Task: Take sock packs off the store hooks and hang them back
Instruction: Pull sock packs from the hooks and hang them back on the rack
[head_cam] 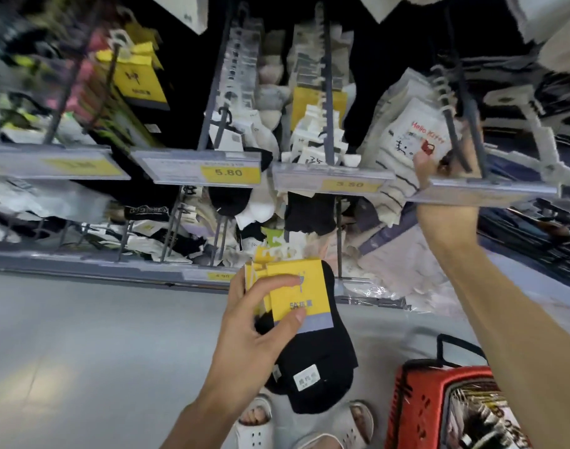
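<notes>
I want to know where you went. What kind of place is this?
Most likely a shop's sock aisle: sock packs hang on hooks, yellow price tags show numbers like 5.80, and a red basket stands nearby.

The floor [83,335] is smooth and pale grey, with a softer, brighter patch of reflected light [44,377] at the lower left. A store display rises from it, its back panel [186,92] black. 2 tiers of clear plastic price rails cross the front. The upper rail [180,158] carries a yellow tag marked 5.80 [228,172] and another marked 3.50 [350,184] (a 3rd, further left, is too blurred to read). The lower rail [115,264] sits just above the floor. At the lower right a red plastic basket [416,400] with a black handle [452,341] stands on the floor.
</notes>
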